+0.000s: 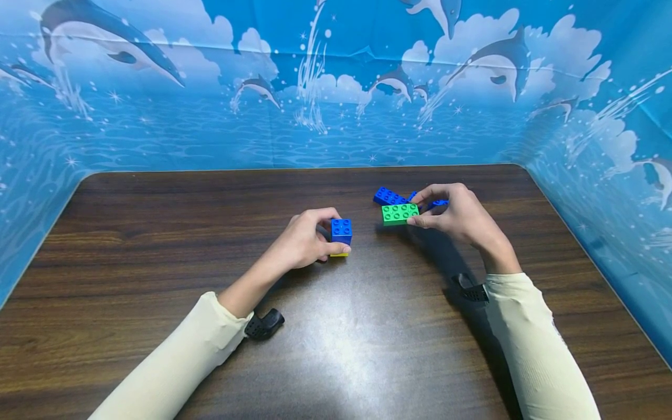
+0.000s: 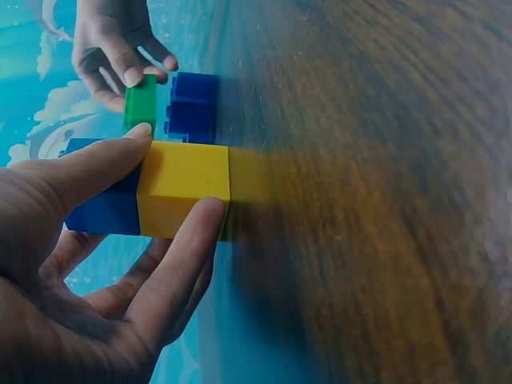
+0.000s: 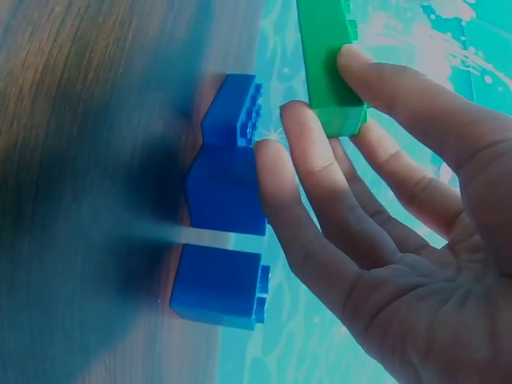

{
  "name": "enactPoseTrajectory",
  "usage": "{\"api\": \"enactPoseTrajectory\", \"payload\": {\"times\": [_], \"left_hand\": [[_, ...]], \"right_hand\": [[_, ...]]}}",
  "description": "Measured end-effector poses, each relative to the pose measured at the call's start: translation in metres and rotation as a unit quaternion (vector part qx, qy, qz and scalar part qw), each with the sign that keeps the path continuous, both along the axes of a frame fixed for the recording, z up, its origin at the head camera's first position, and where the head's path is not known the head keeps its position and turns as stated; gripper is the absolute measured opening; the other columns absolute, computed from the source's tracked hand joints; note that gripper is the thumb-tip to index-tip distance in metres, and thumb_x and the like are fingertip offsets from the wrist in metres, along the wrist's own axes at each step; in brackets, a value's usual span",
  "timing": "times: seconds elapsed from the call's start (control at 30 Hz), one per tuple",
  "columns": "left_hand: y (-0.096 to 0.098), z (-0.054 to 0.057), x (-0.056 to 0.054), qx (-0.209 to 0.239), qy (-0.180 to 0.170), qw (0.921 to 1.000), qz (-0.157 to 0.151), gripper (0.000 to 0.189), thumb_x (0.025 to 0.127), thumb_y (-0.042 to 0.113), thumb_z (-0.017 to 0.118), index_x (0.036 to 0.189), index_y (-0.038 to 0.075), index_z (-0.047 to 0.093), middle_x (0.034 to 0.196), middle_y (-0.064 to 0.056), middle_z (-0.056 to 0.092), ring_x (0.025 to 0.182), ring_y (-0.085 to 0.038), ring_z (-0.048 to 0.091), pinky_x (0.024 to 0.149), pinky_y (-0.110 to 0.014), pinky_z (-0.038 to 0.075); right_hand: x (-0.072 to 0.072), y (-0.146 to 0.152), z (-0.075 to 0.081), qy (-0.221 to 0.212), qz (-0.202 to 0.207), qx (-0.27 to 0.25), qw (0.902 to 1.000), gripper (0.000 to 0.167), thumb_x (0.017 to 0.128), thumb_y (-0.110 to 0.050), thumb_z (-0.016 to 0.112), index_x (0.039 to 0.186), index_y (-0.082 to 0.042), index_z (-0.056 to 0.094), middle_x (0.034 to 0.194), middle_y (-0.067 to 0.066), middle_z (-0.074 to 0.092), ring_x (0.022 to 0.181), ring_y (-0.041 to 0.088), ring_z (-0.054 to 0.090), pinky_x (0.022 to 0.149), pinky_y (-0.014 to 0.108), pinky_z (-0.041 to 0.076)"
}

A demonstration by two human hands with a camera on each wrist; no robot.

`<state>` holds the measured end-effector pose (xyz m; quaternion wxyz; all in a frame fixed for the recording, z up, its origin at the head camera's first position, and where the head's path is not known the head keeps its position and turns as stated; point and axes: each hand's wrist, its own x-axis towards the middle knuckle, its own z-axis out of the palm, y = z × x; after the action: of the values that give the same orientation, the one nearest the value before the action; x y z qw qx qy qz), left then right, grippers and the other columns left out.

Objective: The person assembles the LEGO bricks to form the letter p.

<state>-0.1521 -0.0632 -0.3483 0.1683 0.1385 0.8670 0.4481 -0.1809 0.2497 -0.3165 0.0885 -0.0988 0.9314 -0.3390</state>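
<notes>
My left hand (image 1: 307,239) grips a small stack by its sides, thumb in front. A square blue brick (image 1: 341,231) sits on top and a yellow brick (image 2: 186,186) is below it, at the tabletop. To the right, my right hand (image 1: 455,216) pinches a long green brick (image 1: 400,214) by its right end, studs up. The green brick is held above the table. Just behind it lie blue bricks: a long one (image 1: 389,196) at the left and another (image 1: 438,203) partly covered by the right hand. Three blue pieces show in the right wrist view, the nearest (image 3: 216,286) standing apart.
The brown wood-grain table (image 1: 157,245) has rounded far corners. A blue curtain (image 1: 325,140) with dolphins rises along its back and sides. Black wrist mounts (image 1: 264,324) are strapped under both cream sleeves (image 1: 178,361).
</notes>
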Motion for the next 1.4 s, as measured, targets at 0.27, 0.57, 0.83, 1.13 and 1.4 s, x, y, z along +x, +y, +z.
{"api": "enactPoseTrajectory", "payload": {"times": [0.27,0.57,0.83,1.13,1.4], "left_hand": [[0.000,0.000,0.000,0.007,-0.007,0.9999,0.003,0.034,0.092,0.018,0.088,0.118,0.011,0.067,0.121,-0.015,0.071,0.077,-0.023,0.077,0.067,-0.034,0.066],[0.001,-0.003,0.000,0.012,0.004,0.9999,0.005,0.033,0.091,0.018,0.089,0.115,0.010,0.067,0.117,-0.014,0.072,0.078,-0.020,0.075,0.066,-0.033,0.066],[0.001,-0.004,-0.001,0.005,0.009,0.9999,0.009,0.035,0.091,0.021,0.090,0.116,0.011,0.068,0.114,-0.013,0.074,0.076,-0.019,0.075,0.065,-0.032,0.064],[0.002,-0.005,-0.001,0.009,0.008,0.9999,0.009,0.035,0.091,0.021,0.090,0.117,0.012,0.068,0.112,-0.012,0.074,0.074,-0.018,0.074,0.064,-0.032,0.064],[0.002,-0.006,-0.003,0.010,0.003,0.9998,0.015,0.038,0.091,0.021,0.090,0.122,0.014,0.069,0.110,-0.011,0.075,0.074,-0.017,0.075,0.065,-0.032,0.064]], "right_hand": [[0.003,-0.005,0.004,0.017,0.005,-0.049,0.9986,0.034,0.093,-0.022,0.087,0.123,-0.009,0.076,0.116,0.018,0.073,0.086,0.024,0.073,0.067,0.026,0.059],[0.012,-0.019,0.012,0.033,0.002,-0.082,0.9961,0.033,0.091,-0.020,0.089,0.120,-0.010,0.076,0.117,0.017,0.072,0.081,0.025,0.071,0.065,0.027,0.059],[0.017,-0.030,0.016,0.002,0.021,-0.132,0.9910,0.037,0.093,-0.019,0.087,0.124,-0.005,0.072,0.122,0.016,0.070,0.084,0.014,0.076,0.075,0.030,0.065],[0.019,-0.042,0.012,-0.022,0.022,-0.201,0.9792,0.037,0.094,-0.008,0.084,0.127,-0.001,0.068,0.129,0.017,0.067,0.085,0.014,0.079,0.082,0.035,0.068],[0.022,-0.055,0.006,-0.053,0.038,-0.251,0.9658,0.036,0.095,-0.003,0.081,0.129,-0.001,0.067,0.132,0.014,0.066,0.091,0.022,0.081,0.089,0.044,0.067]]}}
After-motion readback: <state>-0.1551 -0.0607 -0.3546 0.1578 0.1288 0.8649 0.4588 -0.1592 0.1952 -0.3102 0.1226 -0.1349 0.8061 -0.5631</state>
